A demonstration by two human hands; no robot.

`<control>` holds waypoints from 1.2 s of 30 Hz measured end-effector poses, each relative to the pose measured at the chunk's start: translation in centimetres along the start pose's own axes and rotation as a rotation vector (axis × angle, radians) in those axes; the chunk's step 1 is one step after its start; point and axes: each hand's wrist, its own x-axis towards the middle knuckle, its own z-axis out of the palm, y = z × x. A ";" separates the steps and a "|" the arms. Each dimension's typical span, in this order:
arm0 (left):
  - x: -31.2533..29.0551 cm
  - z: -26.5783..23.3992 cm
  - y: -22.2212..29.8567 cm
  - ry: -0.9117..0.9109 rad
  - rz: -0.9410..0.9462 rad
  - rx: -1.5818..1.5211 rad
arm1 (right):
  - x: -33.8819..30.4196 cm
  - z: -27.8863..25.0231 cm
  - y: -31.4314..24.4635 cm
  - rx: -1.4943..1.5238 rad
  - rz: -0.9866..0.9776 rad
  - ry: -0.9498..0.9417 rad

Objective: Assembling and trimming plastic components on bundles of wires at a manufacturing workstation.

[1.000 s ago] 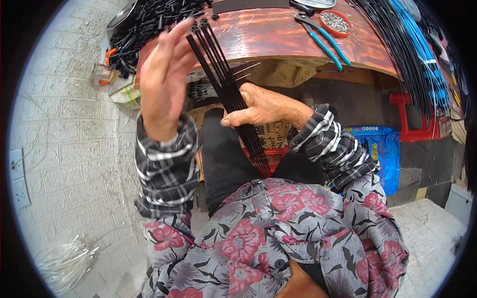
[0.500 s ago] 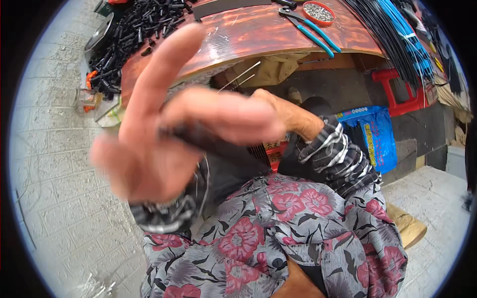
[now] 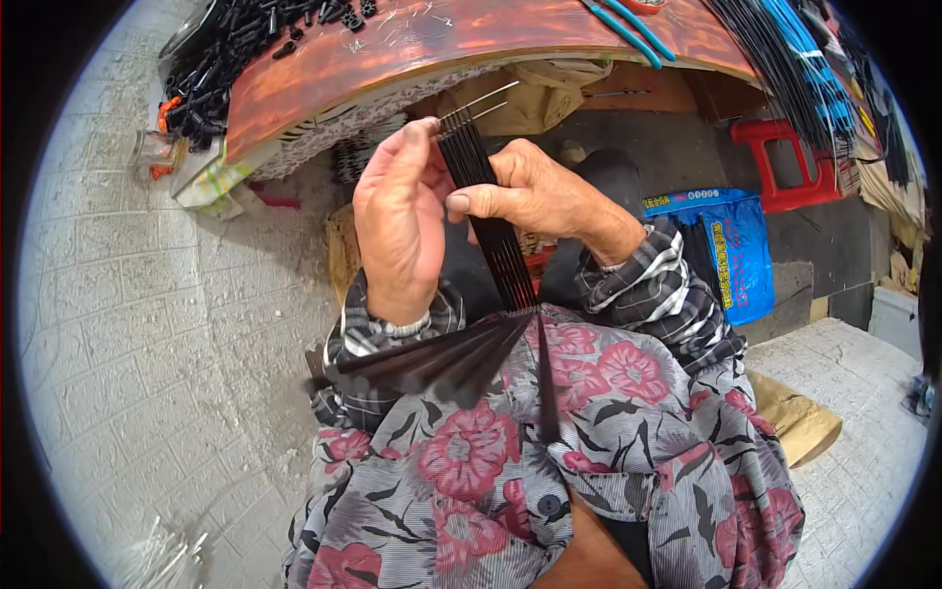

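Right hand: clenched around a black bundle point(image 3: 499, 243) of thin rods at the middle of the frame, thumb point(image 3: 481, 200) laid across its near face; this right hand point(image 3: 554, 192) enters from the right.
Left hand: raised on the bundle's left side, fingers bent toward its upper end; this left hand point(image 3: 400, 221) has its fingertips right at that end, but whether they pinch it or only rest there cannot be told.
Black bundle: tilted, upper end leaning to the left of the frame, lower end close above the lap.
Pale thin rods point(image 3: 489, 97): two, sticking out past the bundle's upper end toward the upper right.
Dark strips point(image 3: 442, 363): fanned out from the bundle's lower end, mostly toward the left over the floral garment point(image 3: 471, 456), blurred at their tips.
Sleeves point(image 3: 653, 299): black and white plaid, at both wrists.
Surface point(image 3: 510, 34): reddish brown, curving across the top of the frame.
Black parts point(image 3: 218, 83): small, heaped at the upper left.
Pliers point(image 3: 625, 36): teal handles, at the surface's front edge.
Long rods point(image 3: 775, 69): black, at the upper right, beside blue ones.
Blue bag point(image 3: 743, 265): right of the frame, below a red frame point(image 3: 800, 199).
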 end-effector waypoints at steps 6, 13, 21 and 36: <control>0.1 -0.5 -0.5 0.051 0.034 0.007 | -0.1 -0.1 0.6 -0.011 0.044 0.000; -0.7 0.1 0.1 0.010 -0.034 0.004 | -0.3 0.7 0.0 0.053 -0.054 0.040; -1.3 -0.4 -0.1 0.079 -0.075 0.081 | 0.0 0.1 0.7 -0.077 0.024 0.022; -1.2 0.8 -0.9 0.151 0.084 0.143 | 1.0 0.0 0.4 -0.016 0.121 0.028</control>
